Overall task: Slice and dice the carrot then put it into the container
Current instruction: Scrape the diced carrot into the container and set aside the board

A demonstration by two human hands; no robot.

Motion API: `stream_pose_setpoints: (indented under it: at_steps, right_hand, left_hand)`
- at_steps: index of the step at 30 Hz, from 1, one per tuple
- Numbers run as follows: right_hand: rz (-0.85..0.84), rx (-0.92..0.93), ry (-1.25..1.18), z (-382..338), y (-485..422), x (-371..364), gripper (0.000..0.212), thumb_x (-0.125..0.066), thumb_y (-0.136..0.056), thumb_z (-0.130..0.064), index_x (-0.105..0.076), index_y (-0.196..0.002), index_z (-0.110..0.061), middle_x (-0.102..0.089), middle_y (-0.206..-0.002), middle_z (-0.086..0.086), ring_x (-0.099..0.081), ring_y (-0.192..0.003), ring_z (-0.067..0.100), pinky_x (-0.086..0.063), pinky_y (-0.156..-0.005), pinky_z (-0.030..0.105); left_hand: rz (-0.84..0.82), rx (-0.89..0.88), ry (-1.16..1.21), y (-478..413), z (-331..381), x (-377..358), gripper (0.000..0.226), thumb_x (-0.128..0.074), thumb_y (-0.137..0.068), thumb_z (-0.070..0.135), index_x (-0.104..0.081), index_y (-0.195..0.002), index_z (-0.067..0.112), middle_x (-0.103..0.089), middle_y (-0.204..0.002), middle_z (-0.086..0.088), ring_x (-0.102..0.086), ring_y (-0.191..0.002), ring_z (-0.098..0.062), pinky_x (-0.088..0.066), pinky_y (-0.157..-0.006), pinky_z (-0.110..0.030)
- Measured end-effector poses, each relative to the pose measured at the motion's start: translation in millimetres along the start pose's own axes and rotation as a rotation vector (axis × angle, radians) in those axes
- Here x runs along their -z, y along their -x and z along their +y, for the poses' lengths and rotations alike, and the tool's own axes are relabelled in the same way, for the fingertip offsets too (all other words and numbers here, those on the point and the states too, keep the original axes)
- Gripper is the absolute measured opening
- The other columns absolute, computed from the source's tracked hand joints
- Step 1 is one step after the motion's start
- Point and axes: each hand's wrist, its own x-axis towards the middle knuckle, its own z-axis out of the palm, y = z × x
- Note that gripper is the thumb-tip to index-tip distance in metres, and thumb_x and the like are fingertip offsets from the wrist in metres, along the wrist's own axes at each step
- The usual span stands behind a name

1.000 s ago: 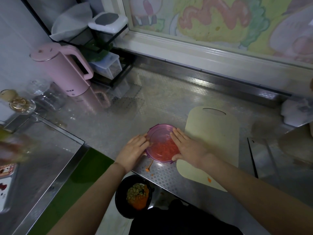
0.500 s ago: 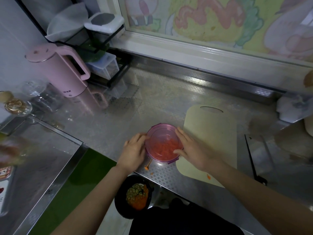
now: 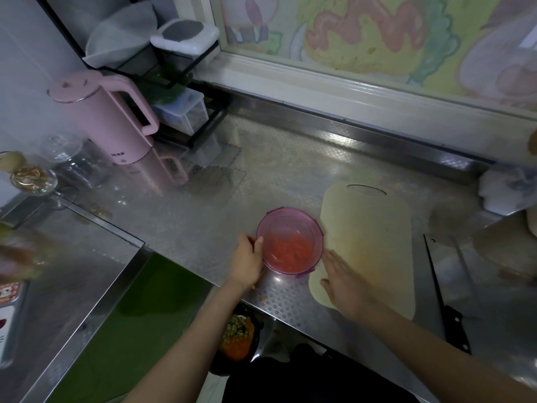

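A round purple container (image 3: 315, 228) stands on the steel counter and holds orange diced carrot (image 3: 287, 250) seen through its clear lid. My left hand (image 3: 247, 261) holds the container's left rim, thumb on the lid's edge. My right hand (image 3: 341, 276) lies flat with straight fingers on the near left corner of the pale cutting board (image 3: 372, 228), just right of the container and apart from it. A few carrot bits (image 3: 263, 298) lie on the counter by my left wrist.
A black-handled knife (image 3: 444, 295) lies right of the board. A pink kettle (image 3: 101, 117), glass jars (image 3: 72, 161) and a black rack with boxes (image 3: 177, 82) stand at the back left. Below the counter edge sits a black bowl of scraps (image 3: 238, 335).
My right hand has left the container's right rim and dropped flat onto the board. My left hand stays on the left rim.
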Motion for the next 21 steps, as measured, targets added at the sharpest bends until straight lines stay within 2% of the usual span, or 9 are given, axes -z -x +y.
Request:
stream_pose_setpoints:
  at_steps: [1,2,3,5,7,10,13,17,21]
  right_hand:
    - [0.043,0.005,0.046,1,0,0,0.064,-0.053,-0.094,-0.021,-0.024,-0.145,0.004,-0.024,-0.154,0.018,-0.013,-0.145,0.023,-0.006,-0.114,0.028]
    - [0.081,0.005,0.062,1,0,0,0.068,-0.069,-0.083,-0.022,-0.04,-0.137,0.007,-0.04,-0.145,0.02,-0.032,-0.139,0.025,-0.022,-0.113,0.03]
    - [0.104,0.025,0.105,3,-1,-1,0.072,-0.084,-0.065,-0.023,-0.056,-0.123,0.009,-0.057,-0.13,0.019,-0.053,-0.124,0.025,-0.041,-0.102,0.03]
    - [0.135,0.063,0.169,5,-4,-2,0.071,-0.094,-0.041,-0.024,-0.071,-0.102,0.005,-0.07,-0.107,0.013,-0.069,-0.1,0.021,-0.055,-0.078,0.031]
    - [0.152,0.095,0.198,8,-5,-4,0.07,-0.094,-0.039,-0.024,-0.072,-0.1,0.002,-0.071,-0.104,0.011,-0.069,-0.098,0.02,-0.055,-0.079,0.029]
    - [0.15,0.124,0.247,12,-5,-9,0.066,-0.093,-0.043,-0.024,-0.073,-0.101,0.0,-0.07,-0.108,0.012,-0.068,-0.101,0.022,-0.053,-0.085,0.029]
    - [0.146,0.123,0.257,8,-6,-5,0.063,-0.092,-0.043,-0.025,-0.074,-0.098,-0.001,-0.071,-0.108,0.012,-0.068,-0.1,0.021,-0.056,-0.076,0.033]
    - [0.135,0.108,0.26,8,-6,-5,0.063,-0.093,-0.041,-0.025,-0.075,-0.097,-0.002,-0.071,-0.107,0.011,-0.068,-0.1,0.02,-0.056,-0.076,0.031]
    - [0.123,0.091,0.195,10,-7,-8,0.054,-0.088,-0.053,-0.023,-0.073,-0.102,-0.004,-0.069,-0.112,0.009,-0.067,-0.104,0.019,-0.055,-0.079,0.031]
  left_hand:
    - [0.031,-0.017,0.034,-1,2,1,0.02,-0.039,-0.1,0.024,-0.038,-0.093,0.006,-0.049,-0.079,-0.004,-0.049,-0.078,-0.021,-0.034,-0.065,-0.029]
    - [0.069,-0.023,0.075,-4,2,3,0.019,-0.039,-0.1,0.023,-0.038,-0.093,0.006,-0.047,-0.077,-0.002,-0.048,-0.078,-0.021,-0.034,-0.065,-0.029]
    - [0.114,-0.016,0.133,-8,1,7,0.018,-0.038,-0.1,0.022,-0.038,-0.092,0.005,-0.048,-0.078,-0.004,-0.049,-0.079,-0.022,-0.037,-0.068,-0.03]
    - [0.205,0.034,0.293,-24,-8,14,0.019,-0.038,-0.1,0.024,-0.04,-0.089,0.008,-0.051,-0.086,-0.012,-0.056,-0.087,-0.029,-0.048,-0.08,-0.041]
    - [0.275,0.092,0.405,-43,-21,20,0.022,-0.039,-0.099,0.029,-0.039,-0.083,0.014,-0.051,-0.089,-0.016,-0.059,-0.095,-0.038,-0.049,-0.085,-0.055]
    - [0.332,0.164,0.444,-63,-41,25,0.034,-0.039,-0.092,0.042,-0.04,-0.083,0.009,-0.051,-0.086,-0.017,-0.059,-0.096,-0.043,-0.049,-0.085,-0.058]
    - [0.379,0.25,0.463,-65,-49,23,0.033,-0.039,-0.098,0.032,-0.045,-0.088,0.002,-0.053,-0.09,-0.023,-0.058,-0.099,-0.043,-0.048,-0.088,-0.054]
    - [0.387,0.331,0.493,-59,-52,19,0.038,-0.039,-0.1,0.03,-0.049,-0.1,-0.006,-0.059,-0.096,-0.026,-0.06,-0.096,-0.037,-0.047,-0.087,-0.049]
    - [0.316,0.386,0.469,-58,-55,26,0.035,-0.042,-0.098,0.026,-0.055,-0.097,-0.007,-0.06,-0.089,-0.021,-0.059,-0.082,-0.028,-0.047,-0.071,-0.037]
